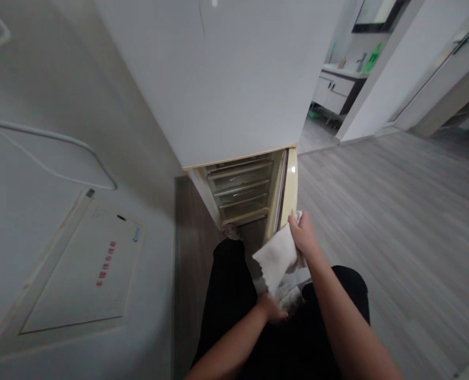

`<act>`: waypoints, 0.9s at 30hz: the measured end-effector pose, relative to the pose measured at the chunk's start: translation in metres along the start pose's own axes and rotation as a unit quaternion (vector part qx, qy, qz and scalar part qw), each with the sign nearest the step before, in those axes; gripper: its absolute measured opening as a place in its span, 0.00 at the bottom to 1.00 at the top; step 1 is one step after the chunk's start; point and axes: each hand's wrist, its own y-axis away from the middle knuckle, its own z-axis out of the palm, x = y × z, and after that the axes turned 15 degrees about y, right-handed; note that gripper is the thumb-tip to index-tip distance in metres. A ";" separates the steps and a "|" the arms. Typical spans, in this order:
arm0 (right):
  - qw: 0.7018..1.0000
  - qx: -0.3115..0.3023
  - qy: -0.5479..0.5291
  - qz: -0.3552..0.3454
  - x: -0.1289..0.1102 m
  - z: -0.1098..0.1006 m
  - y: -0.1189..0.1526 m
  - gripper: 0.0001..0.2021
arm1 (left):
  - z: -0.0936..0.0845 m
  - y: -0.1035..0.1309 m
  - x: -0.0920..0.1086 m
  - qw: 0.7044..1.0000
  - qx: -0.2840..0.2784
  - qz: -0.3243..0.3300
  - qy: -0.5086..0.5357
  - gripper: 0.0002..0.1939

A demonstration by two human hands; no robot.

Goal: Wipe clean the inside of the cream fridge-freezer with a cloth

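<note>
A whitish cloth or paper sheet [278, 257] with a ragged edge hangs from my right hand [302, 231], whose fingers are closed on it beside the lower fridge door. That door [289, 184] stands open to the right, showing a compartment with several clear drawers [240, 192]. My left hand [272, 307] is lower down, between my knees, at the sheet's bottom end and close to a crumpled whitish, see-through item [292, 295]. Blur hides whether its fingers grip anything.
The closed upper fridge door [234, 79] rises ahead. At the left, a wall holds a white panel [87, 269] with red lettering and a hanging cable [60, 138]. A washbasin cabinet [333, 91] shows through a doorway at the back right.
</note>
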 end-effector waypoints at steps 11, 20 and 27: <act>0.978 -0.026 0.098 -0.184 -0.102 0.099 0.000 0.26 | -0.028 0.004 -0.011 0.994 -0.068 0.000 -0.083 0.40; 0.922 -0.140 0.249 -0.262 -0.162 0.164 -0.041 0.34 | -0.089 0.024 -0.059 0.999 -0.016 -0.046 -0.007 0.25; 0.893 -0.191 0.283 -0.292 -0.184 0.191 -0.058 0.46 | -0.137 0.022 -0.078 0.985 0.117 -0.094 0.090 0.13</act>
